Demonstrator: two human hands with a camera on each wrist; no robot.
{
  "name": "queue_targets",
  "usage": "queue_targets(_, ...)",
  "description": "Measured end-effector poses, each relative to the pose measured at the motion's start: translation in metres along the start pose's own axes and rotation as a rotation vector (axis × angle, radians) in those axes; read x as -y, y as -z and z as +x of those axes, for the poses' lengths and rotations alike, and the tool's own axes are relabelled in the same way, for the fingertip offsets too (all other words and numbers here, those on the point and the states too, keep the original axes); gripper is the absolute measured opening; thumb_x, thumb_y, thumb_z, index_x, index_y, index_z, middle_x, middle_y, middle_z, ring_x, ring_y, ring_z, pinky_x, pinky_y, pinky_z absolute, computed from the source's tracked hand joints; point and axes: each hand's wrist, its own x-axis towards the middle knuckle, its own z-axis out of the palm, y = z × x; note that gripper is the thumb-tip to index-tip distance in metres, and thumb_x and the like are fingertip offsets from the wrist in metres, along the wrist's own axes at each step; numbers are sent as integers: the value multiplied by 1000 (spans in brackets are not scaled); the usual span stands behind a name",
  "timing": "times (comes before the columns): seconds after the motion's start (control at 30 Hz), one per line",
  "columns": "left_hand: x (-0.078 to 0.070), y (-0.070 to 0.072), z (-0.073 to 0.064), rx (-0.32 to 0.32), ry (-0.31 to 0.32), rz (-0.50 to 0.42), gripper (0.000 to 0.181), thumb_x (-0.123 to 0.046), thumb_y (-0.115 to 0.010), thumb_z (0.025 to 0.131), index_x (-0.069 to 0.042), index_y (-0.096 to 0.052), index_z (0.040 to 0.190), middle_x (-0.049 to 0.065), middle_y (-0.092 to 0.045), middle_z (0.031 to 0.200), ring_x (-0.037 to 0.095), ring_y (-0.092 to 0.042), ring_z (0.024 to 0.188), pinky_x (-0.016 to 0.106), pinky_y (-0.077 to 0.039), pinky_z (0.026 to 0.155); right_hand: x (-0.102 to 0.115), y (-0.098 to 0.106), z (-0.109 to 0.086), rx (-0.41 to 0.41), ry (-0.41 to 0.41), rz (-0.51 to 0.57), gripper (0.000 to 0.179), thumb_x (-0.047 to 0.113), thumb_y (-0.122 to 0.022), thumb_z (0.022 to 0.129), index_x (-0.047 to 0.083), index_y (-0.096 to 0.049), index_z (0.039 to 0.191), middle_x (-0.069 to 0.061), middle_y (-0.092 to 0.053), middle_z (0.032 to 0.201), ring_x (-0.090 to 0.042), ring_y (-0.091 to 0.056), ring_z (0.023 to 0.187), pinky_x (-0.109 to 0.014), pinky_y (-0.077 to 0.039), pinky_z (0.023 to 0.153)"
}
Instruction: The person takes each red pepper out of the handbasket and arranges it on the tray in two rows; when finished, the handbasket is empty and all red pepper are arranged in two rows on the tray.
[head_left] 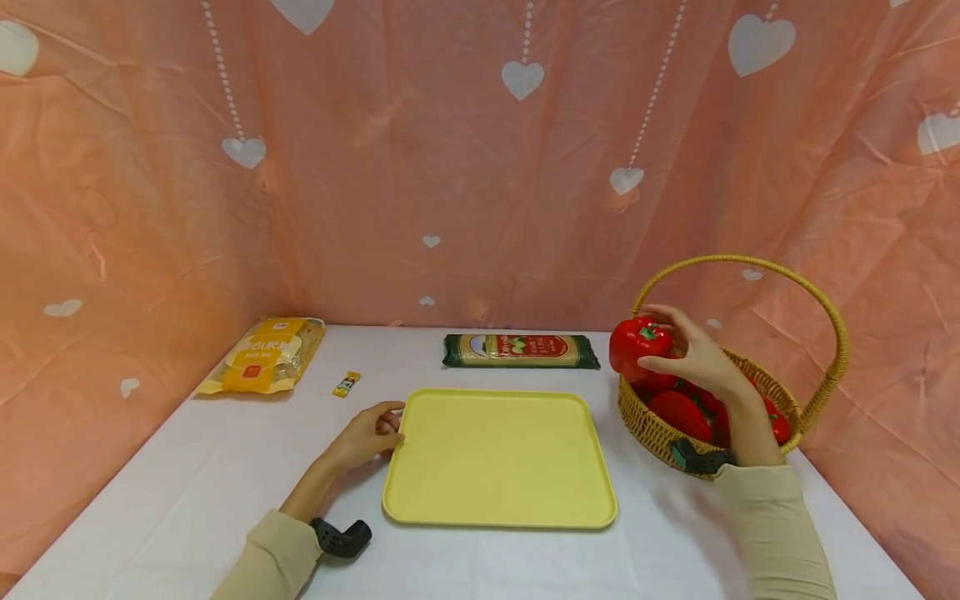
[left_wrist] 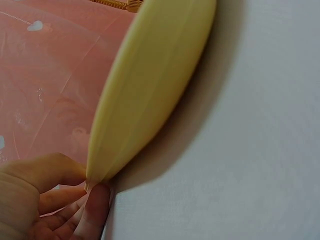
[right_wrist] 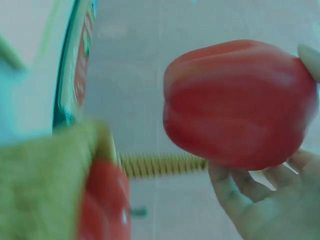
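Observation:
My right hand [head_left: 699,360] holds a red bell pepper [head_left: 633,348] with a green stem, raised over the left rim of a wicker basket [head_left: 651,435]. In the right wrist view the pepper [right_wrist: 237,107] is held between the thumb and the fingers, its smooth side facing the camera. More red vegetables [head_left: 678,414] lie inside the basket. At the left edge of a yellow rectangular tray [head_left: 501,458], my left hand [head_left: 365,437] pinches the rim. The left wrist view shows the tray [left_wrist: 150,85] nearly edge-on, thumb and fingers at its corner.
Behind the tray lies a green pasta packet [head_left: 521,351]. A yellow grain bag [head_left: 266,357] sits at the back left, with a small yellow sachet [head_left: 347,384] beside it. The basket's tall arched handle [head_left: 834,333] rises at the right. A pink heart-patterned curtain [head_left: 465,167] backs the white table.

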Motion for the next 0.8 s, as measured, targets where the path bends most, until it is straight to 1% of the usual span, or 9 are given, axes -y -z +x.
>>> queue_targets(0.1,0,0,0,-2,1,-3,55,5,-61,81,11,-40,131,13,-52,93,15,-52,73,28,-50,57,2,-17,11,22,9,24,74,6,-68,82,8,-25,143,-12,-36,137,-12,-45,113,-18,-47,83)
queue_targets(0.17,0,0,-1,2,-9,-5,55,5,-60,81,11,-40,131,14,-52,93,15,-52,73,28,-50,57,3,-28,18,38,14,45,76,6,-69,81,8,-25,143,-16,-34,139,-18,-44,116,-19,-47,84)
queue_targets(0.33,-2,0,-2,2,-16,-4,55,4,-61,81,12,-40,131,14,-52,94,14,-52,73,28,-50,57,3,-56,35,54,25,75,72,6,-71,79,2,-27,137,-19,-34,137,-31,-43,119,-19,-45,88)
queue_targets(0.47,-2,0,-3,3,-29,-6,55,4,-62,81,12,-40,131,14,-53,93,15,-52,73,28,-49,56,4,-79,46,39,40,97,68,3,-71,78,-2,-30,131,-21,-38,131,-33,-47,114,-22,-47,87)
queue_targets(0.57,-2,0,-3,-2,-32,-10,54,4,-62,81,12,-41,130,14,-53,92,15,-52,72,28,-49,55,5,-94,53,37,58,129,65,2,-72,77,-4,-33,128,-22,-40,129,-33,-50,111,-26,-48,87)
queue_targets(0.7,-1,0,-3,-4,-26,-4,54,4,-61,81,12,-41,131,14,-53,93,14,-52,72,27,-49,56,7,-112,62,61,77,185,64,4,-73,77,-4,-36,129,-21,-42,130,-31,-50,112,-36,-47,92)
queue_targets(0.8,1,0,-2,-1,-25,1,54,4,-60,82,12,-40,131,14,-53,93,14,-52,72,26,-49,56,8,-124,66,83,80,215,65,8,-74,77,-2,-38,131,-21,-44,131,-31,-51,112,-42,-46,93)
